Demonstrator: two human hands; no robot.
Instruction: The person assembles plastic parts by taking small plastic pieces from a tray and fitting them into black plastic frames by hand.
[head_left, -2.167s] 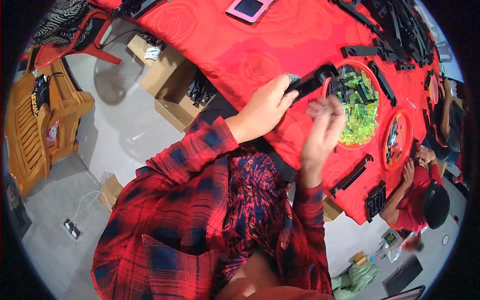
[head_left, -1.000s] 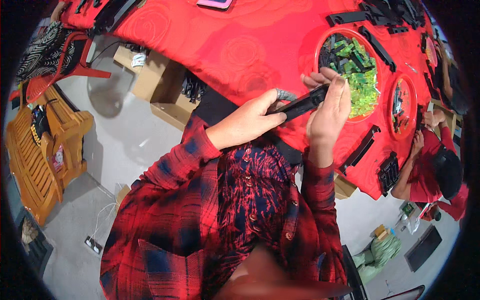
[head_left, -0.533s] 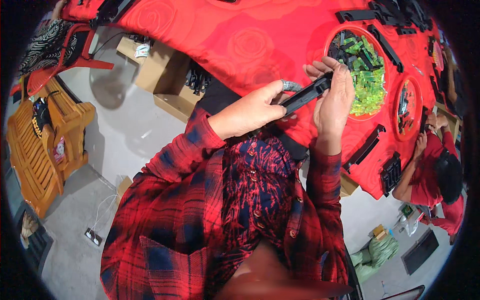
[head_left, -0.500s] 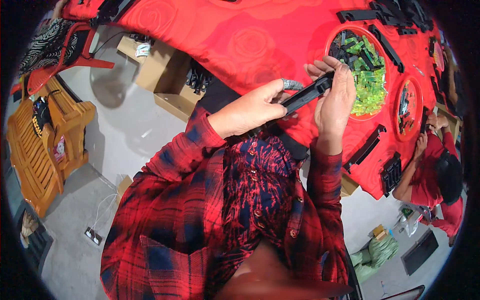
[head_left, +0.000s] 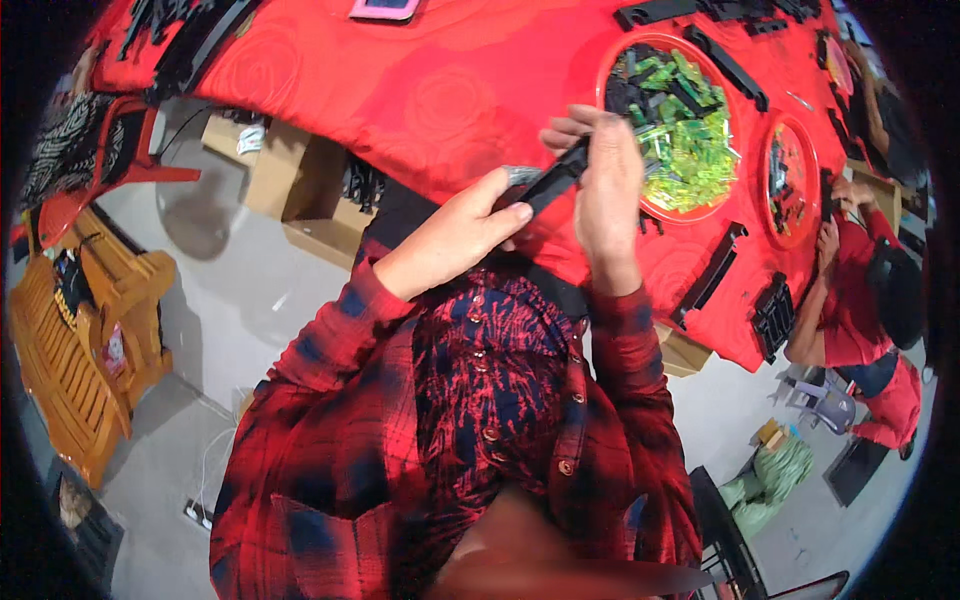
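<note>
Black bar gripped in left hand and right hand, long axis slanting up-right.

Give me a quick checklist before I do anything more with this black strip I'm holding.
1. Left hand grips the black strip: ok.
2. Right hand steadies its upper end: ok.
3. Strip held above the red tablecloth, not resting on it: ok.
4. Red tray of green and black parts close beside the right hand: ok.
5. Small metallic piece by the left fingertips seated: cannot tell.
</note>
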